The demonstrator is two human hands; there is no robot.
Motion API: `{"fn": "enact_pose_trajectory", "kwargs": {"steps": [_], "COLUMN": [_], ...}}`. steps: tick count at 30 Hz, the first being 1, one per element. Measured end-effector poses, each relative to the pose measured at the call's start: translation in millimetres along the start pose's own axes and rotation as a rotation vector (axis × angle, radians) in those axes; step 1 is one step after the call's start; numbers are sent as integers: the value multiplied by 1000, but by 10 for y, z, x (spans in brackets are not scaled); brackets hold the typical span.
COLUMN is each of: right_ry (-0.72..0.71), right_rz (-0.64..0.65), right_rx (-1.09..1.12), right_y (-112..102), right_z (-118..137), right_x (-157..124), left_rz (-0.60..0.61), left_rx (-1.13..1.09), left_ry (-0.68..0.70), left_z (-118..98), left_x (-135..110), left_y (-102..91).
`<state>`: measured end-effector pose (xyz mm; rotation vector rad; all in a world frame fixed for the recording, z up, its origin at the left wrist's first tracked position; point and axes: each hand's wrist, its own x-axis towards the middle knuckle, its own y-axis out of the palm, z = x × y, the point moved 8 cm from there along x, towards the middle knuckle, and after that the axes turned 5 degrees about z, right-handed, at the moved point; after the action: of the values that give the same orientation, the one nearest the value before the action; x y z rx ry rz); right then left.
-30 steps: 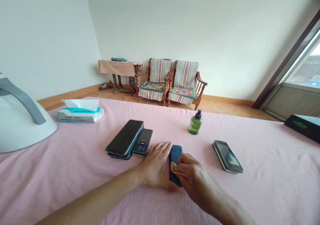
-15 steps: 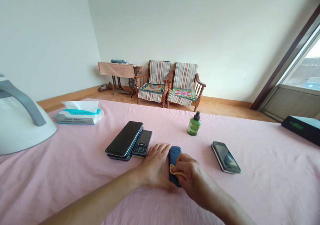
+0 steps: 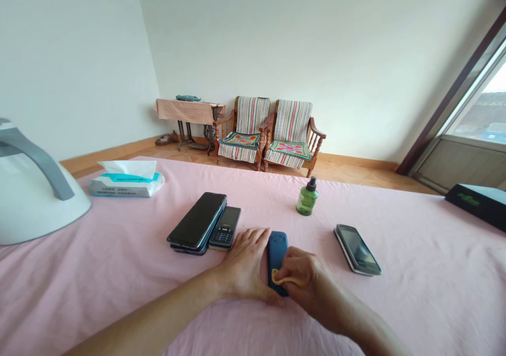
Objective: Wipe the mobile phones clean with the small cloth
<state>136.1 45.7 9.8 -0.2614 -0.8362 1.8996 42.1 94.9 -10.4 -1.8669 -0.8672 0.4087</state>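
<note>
Pink tablecloth (image 3: pixel 427 250), lower centre: left hand (image 3: pixel 245 264), thumb spread from fingers, steadies blue phone (image 3: pixel 278 248); right hand (image 3: pixel 306 276) pinches yellow cloth (image 3: pixel 286 280) on it, wiping apparently unfinished.

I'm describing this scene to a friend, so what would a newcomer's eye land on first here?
Probably the hands at front centre: the left hand lies along the left side of a blue phone, while the right hand holds a yellow cloth against it. Next might come the green bottle, upright beyond them, then the two striped-covered wooden chairs by the far wall.
</note>
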Motion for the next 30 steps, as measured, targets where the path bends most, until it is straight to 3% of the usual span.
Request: {"fn": "enact_pose_trajectory", "kwargs": {"steps": [5, 11, 15, 23, 30], "right_ry": [44, 64, 50, 113, 107], "right_rz": [-205, -88, -114, -417, -372], "right_rx": [-94, -18, -58, -138, -117], "right_y": [-158, -42, -77, -506, -343], "right_z": [-154, -122, -28, -337, -498], "right_x": [60, 15, -2, 261, 330], "left_rz": [-25, -22, -26, 12, 47], "left_rx": [-8, -30, -39, -61, -72], "left_ry": [9, 13, 10, -4, -57], "left_z": [-9, -72, -55, -1, -35], "left_x": [2, -9, -18, -23, -39], "left_y": [-36, -95, -85, -36, -82]}}
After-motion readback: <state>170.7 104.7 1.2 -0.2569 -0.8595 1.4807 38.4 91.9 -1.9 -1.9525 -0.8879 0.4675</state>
